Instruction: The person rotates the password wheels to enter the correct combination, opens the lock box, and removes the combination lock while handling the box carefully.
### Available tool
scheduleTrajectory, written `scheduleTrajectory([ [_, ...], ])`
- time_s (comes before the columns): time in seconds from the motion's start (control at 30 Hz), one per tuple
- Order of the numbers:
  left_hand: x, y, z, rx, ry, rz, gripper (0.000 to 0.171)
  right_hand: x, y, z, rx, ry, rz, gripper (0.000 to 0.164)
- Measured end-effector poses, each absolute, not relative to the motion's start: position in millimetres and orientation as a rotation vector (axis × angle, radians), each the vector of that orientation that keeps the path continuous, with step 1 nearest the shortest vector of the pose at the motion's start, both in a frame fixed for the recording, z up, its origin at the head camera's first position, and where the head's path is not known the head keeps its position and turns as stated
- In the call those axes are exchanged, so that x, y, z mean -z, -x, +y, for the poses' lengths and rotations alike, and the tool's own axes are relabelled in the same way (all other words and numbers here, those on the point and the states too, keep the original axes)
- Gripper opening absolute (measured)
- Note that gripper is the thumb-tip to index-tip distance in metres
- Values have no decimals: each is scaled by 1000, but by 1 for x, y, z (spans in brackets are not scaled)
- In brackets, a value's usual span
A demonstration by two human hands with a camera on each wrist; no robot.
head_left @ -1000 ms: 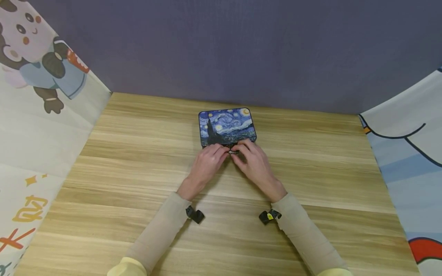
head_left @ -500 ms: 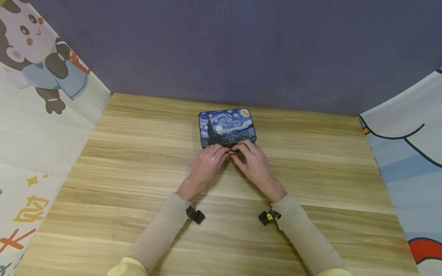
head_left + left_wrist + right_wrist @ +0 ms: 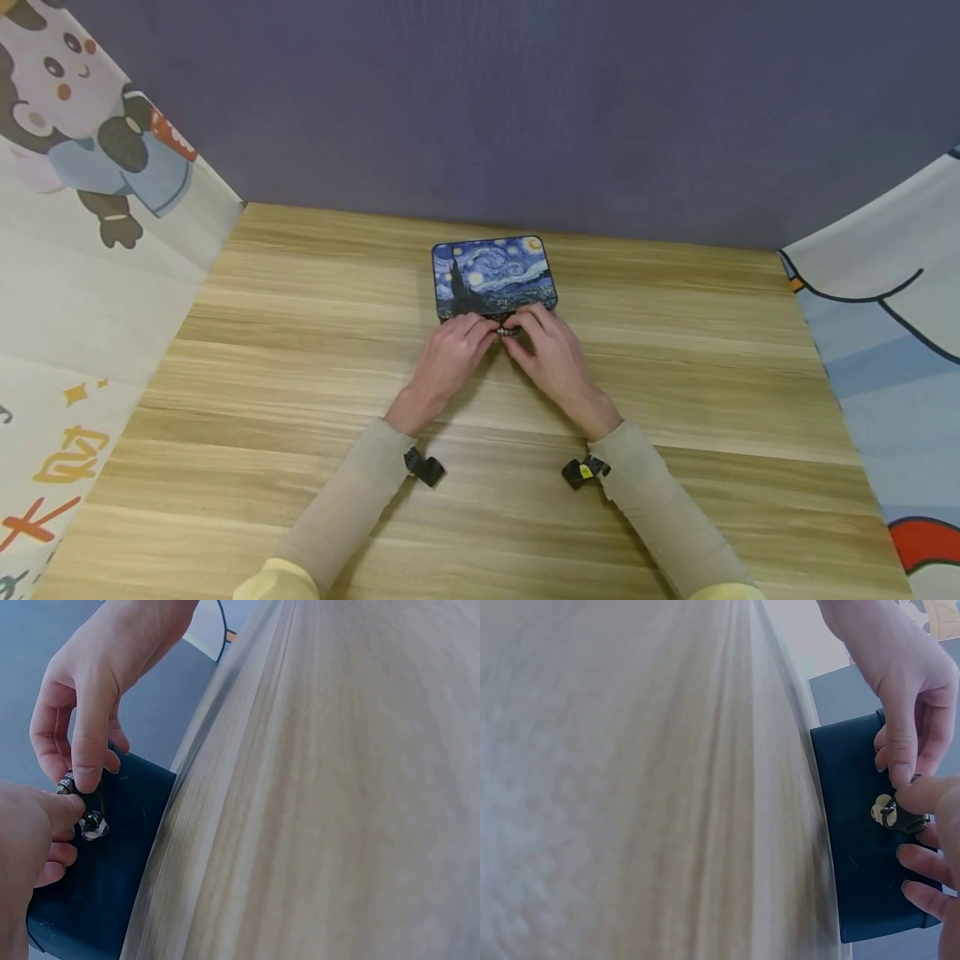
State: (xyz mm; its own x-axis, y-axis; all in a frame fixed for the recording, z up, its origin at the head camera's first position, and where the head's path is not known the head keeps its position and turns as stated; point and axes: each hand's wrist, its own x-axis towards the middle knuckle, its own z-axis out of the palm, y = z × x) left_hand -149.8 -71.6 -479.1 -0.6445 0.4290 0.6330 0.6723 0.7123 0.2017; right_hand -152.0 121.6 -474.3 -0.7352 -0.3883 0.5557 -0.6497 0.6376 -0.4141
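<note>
A box (image 3: 491,275) with a swirling blue night-sky painting on its lid sits near the back of the table, lid down. At its dark blue front (image 3: 862,877) hangs a small dark padlock (image 3: 909,820), with ridged dial-like rings showing in the left wrist view, by a metal latch (image 3: 94,826). My left hand (image 3: 447,350) pinches one end of the padlock between thumb and finger. From the other side, my right hand (image 3: 551,350) pinches it too, the fingertips of both hands close together. Fingers cover much of the padlock, so its shackle is hard to make out.
The wood-grain table (image 3: 300,400) runs back to a dark blue-grey wall (image 3: 510,117) just behind the box. Cartoon-printed cloths (image 3: 45,275) flank the table left and right. A small black device (image 3: 425,468) sits at each wrist.
</note>
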Motion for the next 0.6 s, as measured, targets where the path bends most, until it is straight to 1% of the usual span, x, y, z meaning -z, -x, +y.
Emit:
scheduleTrajectory([
  [0.6,479,150,-71,583,835,-2357,11,476,152,120,-860,-814,-2420,27],
])
